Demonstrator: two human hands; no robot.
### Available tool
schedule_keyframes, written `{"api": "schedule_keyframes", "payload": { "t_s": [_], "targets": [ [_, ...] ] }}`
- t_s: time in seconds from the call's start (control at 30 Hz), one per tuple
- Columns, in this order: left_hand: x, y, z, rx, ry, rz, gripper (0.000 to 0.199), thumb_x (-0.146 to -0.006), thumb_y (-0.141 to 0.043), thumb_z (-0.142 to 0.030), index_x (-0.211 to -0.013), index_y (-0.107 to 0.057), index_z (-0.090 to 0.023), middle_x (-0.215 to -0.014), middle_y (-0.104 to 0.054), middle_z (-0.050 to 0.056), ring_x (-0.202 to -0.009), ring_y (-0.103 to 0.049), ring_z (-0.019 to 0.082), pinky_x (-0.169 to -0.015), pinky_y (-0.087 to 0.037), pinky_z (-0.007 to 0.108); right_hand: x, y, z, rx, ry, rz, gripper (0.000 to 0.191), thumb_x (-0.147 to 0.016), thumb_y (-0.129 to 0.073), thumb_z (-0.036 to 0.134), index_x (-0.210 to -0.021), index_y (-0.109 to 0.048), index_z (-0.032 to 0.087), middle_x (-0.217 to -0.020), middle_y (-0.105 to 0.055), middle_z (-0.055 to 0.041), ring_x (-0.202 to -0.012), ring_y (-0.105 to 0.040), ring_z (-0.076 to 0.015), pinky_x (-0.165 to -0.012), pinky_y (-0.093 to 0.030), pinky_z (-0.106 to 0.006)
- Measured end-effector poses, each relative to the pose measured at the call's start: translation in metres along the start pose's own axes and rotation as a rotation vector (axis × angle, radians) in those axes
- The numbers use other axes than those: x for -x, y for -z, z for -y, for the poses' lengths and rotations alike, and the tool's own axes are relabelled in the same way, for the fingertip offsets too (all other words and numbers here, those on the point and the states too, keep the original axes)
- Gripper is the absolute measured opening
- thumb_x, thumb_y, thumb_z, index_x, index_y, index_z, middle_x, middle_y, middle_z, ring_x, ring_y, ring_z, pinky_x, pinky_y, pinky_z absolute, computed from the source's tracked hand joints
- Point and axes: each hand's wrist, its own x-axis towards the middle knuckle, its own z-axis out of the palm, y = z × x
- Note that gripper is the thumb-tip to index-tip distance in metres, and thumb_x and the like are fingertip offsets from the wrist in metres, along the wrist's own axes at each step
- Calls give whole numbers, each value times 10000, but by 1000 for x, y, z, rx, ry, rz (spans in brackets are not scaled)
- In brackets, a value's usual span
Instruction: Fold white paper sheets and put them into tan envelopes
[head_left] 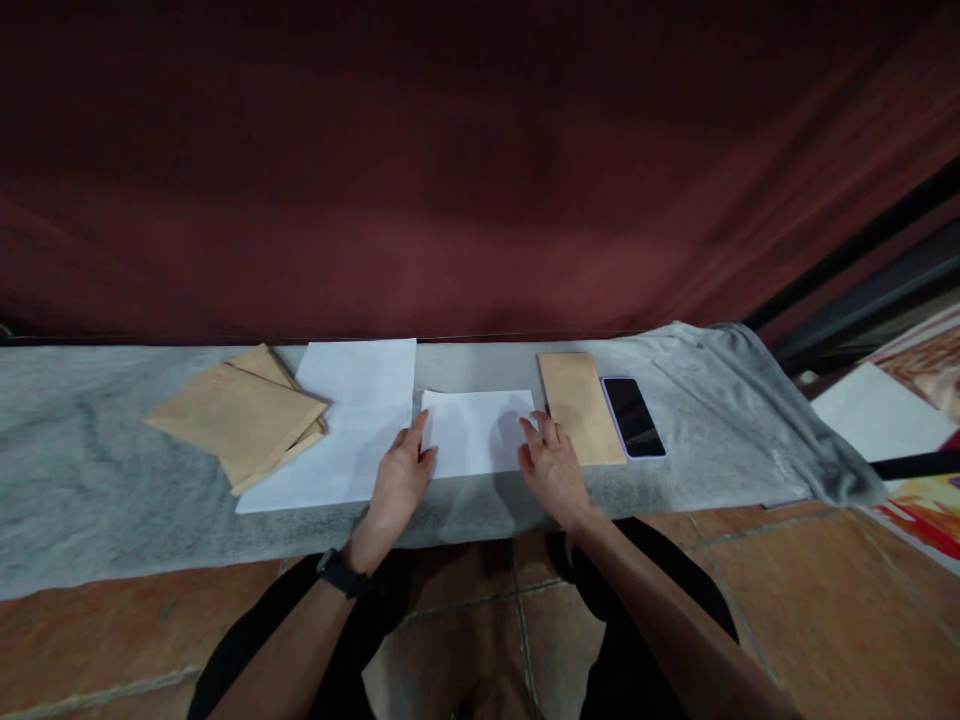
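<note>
A white sheet of paper [477, 432], wider than it is deep, lies on the grey cloth between my hands. My left hand [403, 472] rests at its left edge with fingers apart, the index fingertip touching the paper. At the right edge is my right hand [551, 465], its fingers spread, holding nothing. A brown envelope [581, 405] lies flat just beyond my right hand. Larger white sheets [360, 400] lie left of my left hand, and several brown envelopes [240, 415] overlap their left side.
A phone [634, 417] with a dark screen lies right of the single envelope. Grey cloth [97, 460] covers the long narrow surface. A dark red curtain [450, 270] hangs behind it. Printed sheets [930, 500] are at the far right, beside the tiled floor [840, 600].
</note>
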Motion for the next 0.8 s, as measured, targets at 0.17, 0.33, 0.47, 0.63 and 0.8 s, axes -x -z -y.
{"api": "schedule_keyframes", "payload": {
  "t_s": [0.17,0.33,0.47,0.63,0.8],
  "targets": [
    [8,-4,-10,-83,-117,-124,563,-933,-527,-181,-1496,-528,-185,-1449,-528,173,-1219,-638,304,-1079,-529,465,-10,-14,9,-164,124,41,465,-1040,-430,235,-1474,-554,127,-1597,-476,-160,-1484,-418,-288,-1224,-389,-475],
    [14,-32,-35,-57,-305,-34,539,-1066,-377,-340,-1566,-412,-143,-1666,-360,174,-1544,-356,297,-1244,-374,492,-21,-33,23,-232,143,61,503,-1065,-362,256,-1524,-514,119,-1608,-485,-142,-1523,-395,-253,-1253,-361,-473],
    [4,-56,-48,-123,-354,54,587,-1088,-253,-365,-1606,-342,-104,-1676,-362,173,-1590,-261,272,-1291,-281,509,-30,-43,28,-217,147,64,556,-1029,-341,167,-1570,-456,112,-1618,-470,-144,-1527,-398,-229,-1270,-336,-470],
    [-14,-65,-44,-217,-286,74,637,-1080,-271,-435,-1591,-382,-73,-1661,-372,191,-1589,-253,294,-1296,-247,530,-34,-49,33,-74,130,72,528,-1068,-370,225,-1579,-441,116,-1662,-399,-135,-1548,-360,-276,-1287,-269,-495],
    [-17,-65,-40,-289,-279,42,686,-1063,-329,-505,-1594,-375,-73,-1673,-341,190,-1590,-249,307,-1298,-222,533,-36,-50,32,-10,76,67,537,-1086,-392,290,-1599,-411,136,-1687,-344,-141,-1574,-302,-292,-1291,-237,-506]
  ]
}}
